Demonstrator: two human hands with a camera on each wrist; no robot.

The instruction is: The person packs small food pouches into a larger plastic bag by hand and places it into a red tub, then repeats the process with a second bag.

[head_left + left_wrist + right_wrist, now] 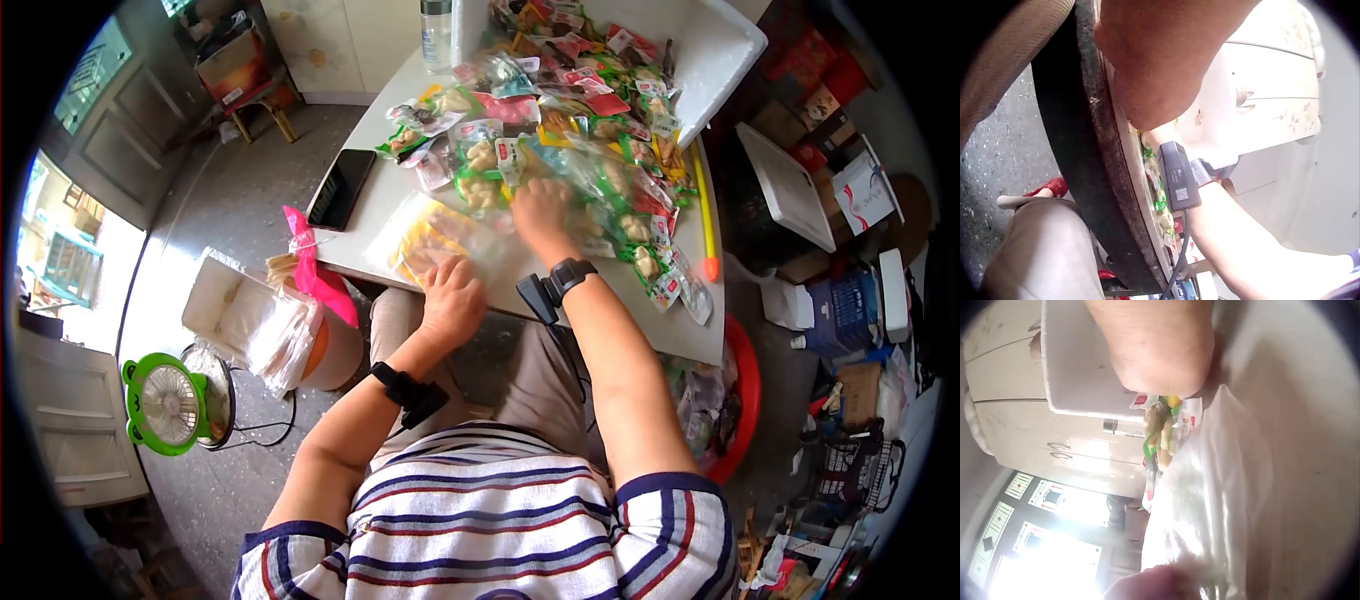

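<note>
A clear plastic bag (425, 240) with yellow contents lies at the table's near edge. My left hand (452, 300) grips its near side with curled fingers; in the right wrist view that hand (1154, 586) shows at the bag's lower end. Farther in, my right hand (542, 212) is over the near side of a heap of small sealed food packets (480, 155), its fingertips hidden and blurred among them. I cannot tell whether it holds one. Several packets have green edges and pale pieces inside; others are red or yellow.
A white foam box (715, 60) lies tipped at the back, packets spilling from it. A black phone (342, 190) rests at the left table edge, a bottle (436, 38) behind. A yellow stick (703, 215) lies along the right edge. Left below stands a bin (335, 350) with plastic bags.
</note>
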